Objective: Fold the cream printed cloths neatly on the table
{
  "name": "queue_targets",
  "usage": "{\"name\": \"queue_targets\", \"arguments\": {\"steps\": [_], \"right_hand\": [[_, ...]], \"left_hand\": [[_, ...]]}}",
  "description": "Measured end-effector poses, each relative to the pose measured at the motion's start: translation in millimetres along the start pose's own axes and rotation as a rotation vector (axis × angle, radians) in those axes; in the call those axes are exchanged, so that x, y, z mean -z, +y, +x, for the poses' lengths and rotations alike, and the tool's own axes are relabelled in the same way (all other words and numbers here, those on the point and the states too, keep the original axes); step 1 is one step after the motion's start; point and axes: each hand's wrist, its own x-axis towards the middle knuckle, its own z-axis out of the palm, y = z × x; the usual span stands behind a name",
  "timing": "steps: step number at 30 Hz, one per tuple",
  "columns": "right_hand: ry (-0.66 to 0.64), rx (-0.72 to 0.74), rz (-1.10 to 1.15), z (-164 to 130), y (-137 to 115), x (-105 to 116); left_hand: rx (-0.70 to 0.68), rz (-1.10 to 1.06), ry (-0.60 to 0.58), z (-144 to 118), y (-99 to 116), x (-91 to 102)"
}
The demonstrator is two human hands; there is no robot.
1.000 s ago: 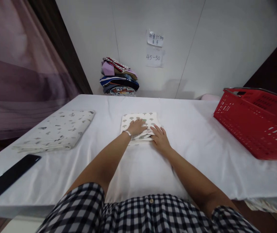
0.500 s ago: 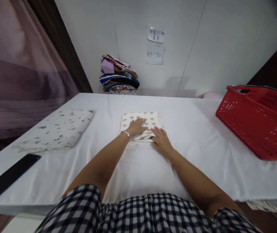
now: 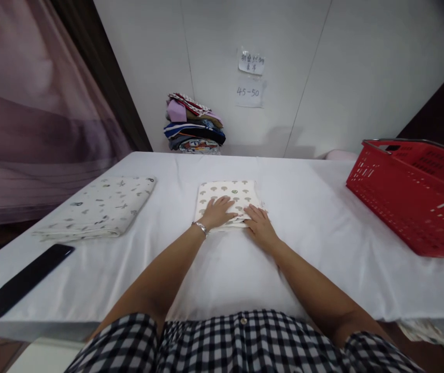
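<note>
A folded white cloth (image 3: 227,188) with a grey mushroom-like print lies flat in the middle of the table. My left hand (image 3: 218,211) rests on its near left part, fingers spread, a bracelet at the wrist. On the near right corner lies my right hand (image 3: 261,226), its fingers stretched out over the cloth. Between the two hands the cloth's near edge shows several layers, slightly rumpled. Neither hand grips anything.
At the left lies a second folded printed cloth (image 3: 103,204), with a black phone-like slab (image 3: 23,280) nearer me. A red plastic basket (image 3: 408,202) stands at the right on the white-covered table (image 3: 315,207). Folded fabrics (image 3: 194,127) are piled by the wall.
My left hand has slid slightly toward me on the cloth, uncovering a small green mark. My right hand stays nearly in place. The view has shifted a little.
</note>
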Motion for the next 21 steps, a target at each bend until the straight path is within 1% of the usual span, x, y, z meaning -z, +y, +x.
{"name": "queue_targets", "arguments": {"steps": [2,4,6,8,10,12,16,18,21], "right_hand": [[0.003,-0.01,0.0,-4,0,0],[0.001,-0.015,0.001,-8,0,1],[0.001,-0.026,0.009,-12,1,2],[0.013,-0.047,0.034,-15,3,2],[0.055,-0.063,0.083,-17,6,2],[0.122,-0.079,0.145,-18,9,0],[0.266,-0.188,0.235,-21,16,-3],[0.285,-0.214,0.255,-22,18,-4],[0.246,-0.173,0.225,-22,19,-4]], "left_hand": [[0.019,-0.054,0.06,-3,1,3.3],[0.008,-0.118,0.186,-11,3,6.1],[-0.046,-0.153,0.339,-24,5,6.6],[-0.121,-0.138,0.437,-38,8,3.6],[-0.183,-0.099,0.458,-52,9,-2.7],[-0.218,-0.064,0.436,-61,10,-10.3],[-0.224,-0.023,0.415,-67,9,-20.7],[-0.228,-0.013,0.423,-67,9,-22.0],[-0.23,-0.014,0.429,-67,10,-21.3]]}}
